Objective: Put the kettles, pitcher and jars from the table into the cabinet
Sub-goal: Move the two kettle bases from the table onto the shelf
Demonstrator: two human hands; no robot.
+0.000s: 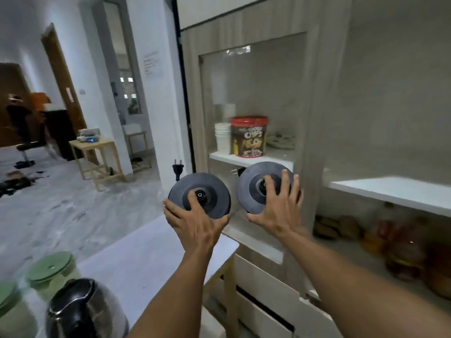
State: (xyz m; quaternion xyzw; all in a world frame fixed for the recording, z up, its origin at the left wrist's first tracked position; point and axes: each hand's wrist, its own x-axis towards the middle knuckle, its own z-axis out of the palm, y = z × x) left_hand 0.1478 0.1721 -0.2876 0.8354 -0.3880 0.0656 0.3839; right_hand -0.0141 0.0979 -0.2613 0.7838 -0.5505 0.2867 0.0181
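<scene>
My left hand (195,225) grips a round grey kettle base (214,191), its black plug (177,169) sticking up behind it. My right hand (278,206) holds a second kettle base (251,184), tilted up in front of the cabinet (314,118). Both bases hang in the air just below the cabinet's white shelf (246,161). On the white table (146,257) at lower left stands a steel kettle (80,311) with a black lid. Behind it are two jars with green lids (51,267).
The shelf holds a red-lidded cereal tub (249,136), stacked white cups (222,137) and plates (280,141). A second white shelf (390,191) lies to the right, with blurred packages (402,245) beneath it. A small wooden table (95,154) stands across the room.
</scene>
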